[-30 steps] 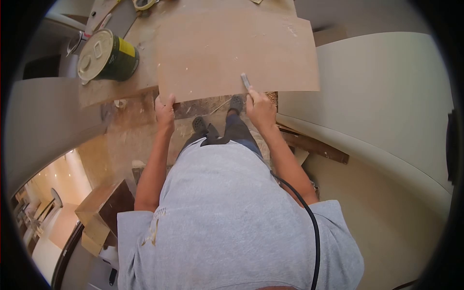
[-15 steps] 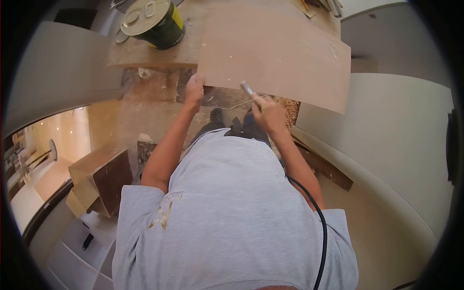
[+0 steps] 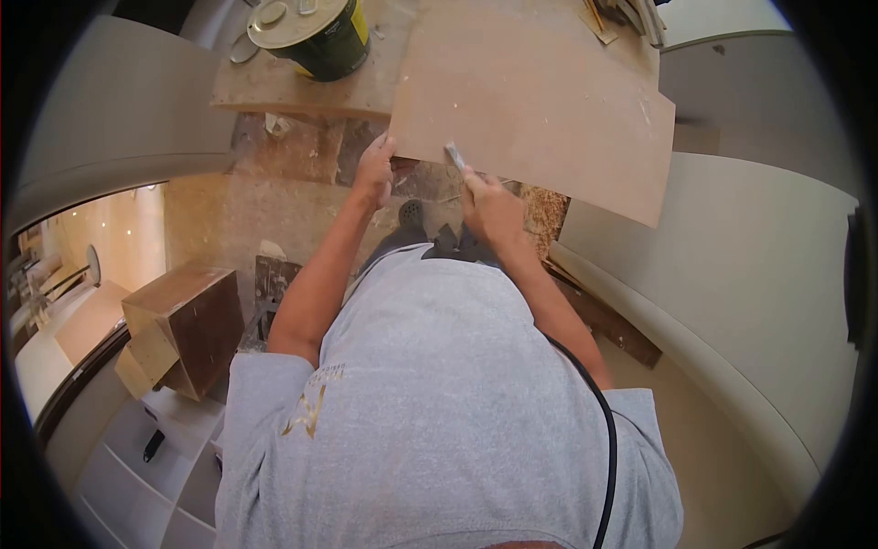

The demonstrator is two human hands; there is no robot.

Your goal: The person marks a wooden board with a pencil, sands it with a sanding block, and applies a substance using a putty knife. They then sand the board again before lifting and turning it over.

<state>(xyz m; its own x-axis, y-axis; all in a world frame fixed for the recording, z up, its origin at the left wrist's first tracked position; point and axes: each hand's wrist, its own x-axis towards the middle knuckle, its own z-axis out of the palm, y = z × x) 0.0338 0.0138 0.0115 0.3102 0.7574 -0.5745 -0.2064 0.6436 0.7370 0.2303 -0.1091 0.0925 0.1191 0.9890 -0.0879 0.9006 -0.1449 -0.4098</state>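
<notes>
A flat, light brown board (image 3: pixel 540 101) lies on the workbench, its near edge jutting out toward me. My left hand (image 3: pixel 375 172) grips the board at its near left corner, fingers partly under it. In my right hand (image 3: pixel 494 210) is a small tool with a pale, flat end (image 3: pixel 455 155), held by its handle. That end is over or against the board's near edge, a little right of my left hand. Small pale specks dot the board's surface.
A dark green and yellow bucket (image 3: pixel 334 46) with a lid stands on the workbench (image 3: pixel 265 87) at the back left. Wood pieces (image 3: pixel 636 18) lie at the back right. A wooden box (image 3: pixel 187 320) is at the left. Shavings (image 3: pixel 546 215) lie below the board.
My right hand and the tool have moved left along the near edge, closer to my left hand. The view has shifted slightly, while my left hand keeps its hold on the corner.
</notes>
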